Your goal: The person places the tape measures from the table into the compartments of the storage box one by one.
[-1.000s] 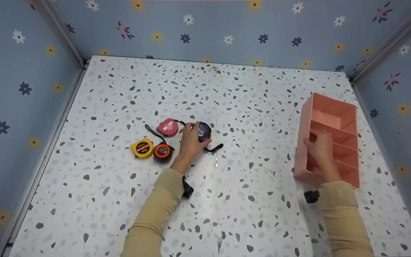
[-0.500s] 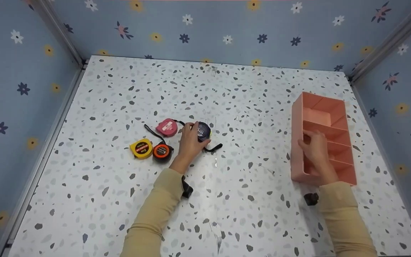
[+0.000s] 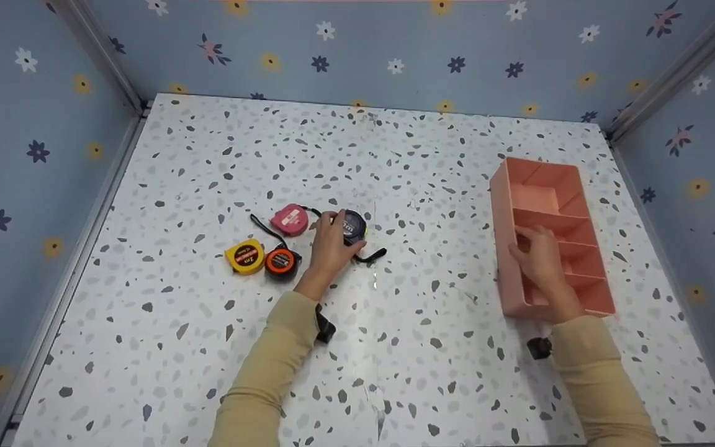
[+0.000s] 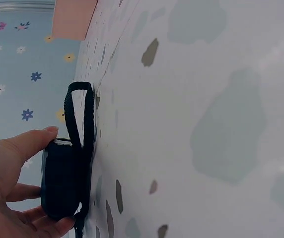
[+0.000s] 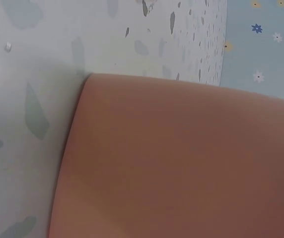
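My left hand (image 3: 329, 245) grips a dark tape measure (image 3: 354, 227) by its sides, thumb on one side and fingers on the other. In the left wrist view the tape measure (image 4: 61, 181) is held on edge between thumb and fingertips, its black wrist strap (image 4: 88, 119) looped beside the table surface. At the right, my right hand (image 3: 542, 264) pinches the near-left wall of a pink divided box (image 3: 506, 248); some fingertips are hidden inside it. The right wrist view is mostly filled by the box's outer wall (image 5: 181, 158), with that hand out of sight.
Left of my left hand lie a pink tape measure (image 3: 290, 220), a yellow one (image 3: 246, 256) and an orange-and-black one (image 3: 281, 264) with a strap. Flower-patterned walls (image 3: 357, 56) border the speckled white table (image 3: 432, 161).
The pink box has slid leftward across the table and turned slightly, with my right hand on its wall. My left hand and the tape measures have stayed in place.
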`<action>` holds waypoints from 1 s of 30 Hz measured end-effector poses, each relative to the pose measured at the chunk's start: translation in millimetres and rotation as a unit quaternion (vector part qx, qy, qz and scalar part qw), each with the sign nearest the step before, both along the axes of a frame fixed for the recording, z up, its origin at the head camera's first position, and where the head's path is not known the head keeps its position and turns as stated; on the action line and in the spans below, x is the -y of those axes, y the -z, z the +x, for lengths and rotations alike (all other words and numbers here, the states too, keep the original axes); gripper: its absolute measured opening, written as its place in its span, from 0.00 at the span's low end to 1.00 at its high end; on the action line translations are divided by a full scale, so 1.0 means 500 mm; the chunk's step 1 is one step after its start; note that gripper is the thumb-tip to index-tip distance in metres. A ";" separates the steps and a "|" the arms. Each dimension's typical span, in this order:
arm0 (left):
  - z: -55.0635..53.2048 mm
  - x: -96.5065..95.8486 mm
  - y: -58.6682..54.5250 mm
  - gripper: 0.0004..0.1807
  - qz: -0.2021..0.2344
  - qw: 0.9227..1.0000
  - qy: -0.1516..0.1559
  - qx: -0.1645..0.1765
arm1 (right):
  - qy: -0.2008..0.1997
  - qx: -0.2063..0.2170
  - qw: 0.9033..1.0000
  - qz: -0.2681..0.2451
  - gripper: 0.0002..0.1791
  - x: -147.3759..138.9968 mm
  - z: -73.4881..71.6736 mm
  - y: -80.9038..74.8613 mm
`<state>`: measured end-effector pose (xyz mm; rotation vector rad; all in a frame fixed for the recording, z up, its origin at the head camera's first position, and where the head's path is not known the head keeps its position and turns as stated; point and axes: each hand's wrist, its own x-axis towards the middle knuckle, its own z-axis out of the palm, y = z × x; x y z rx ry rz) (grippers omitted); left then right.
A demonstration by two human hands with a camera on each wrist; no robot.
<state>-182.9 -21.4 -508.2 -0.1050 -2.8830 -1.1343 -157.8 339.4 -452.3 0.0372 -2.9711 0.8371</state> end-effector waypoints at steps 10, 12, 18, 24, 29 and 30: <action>0.001 -0.001 0.000 0.40 0.012 1.000 -0.003 -0.001 | -0.023 -0.009 1.000 0.014 0.20 0.016 0.005 0.001; 0.001 -0.001 0.000 0.40 0.012 1.000 -0.003 -0.004 | -0.024 -0.005 1.000 0.016 0.21 0.020 0.007 0.000; 0.000 0.000 0.000 0.40 0.009 1.000 -0.003 -0.005 | -0.044 -0.015 0.999 0.011 0.20 0.027 0.011 -0.001; 0.001 0.000 0.000 0.40 0.008 1.000 -0.003 0.000 | -0.057 -0.008 0.998 0.008 0.19 0.037 0.015 -0.001; 0.001 0.000 -0.001 0.40 0.013 1.000 -0.004 0.002 | -0.079 -0.029 0.996 0.008 0.18 0.045 0.016 0.002; 0.001 0.000 -0.001 0.40 0.013 1.000 -0.004 0.002 | -0.084 -0.035 0.996 0.008 0.18 0.046 0.016 0.002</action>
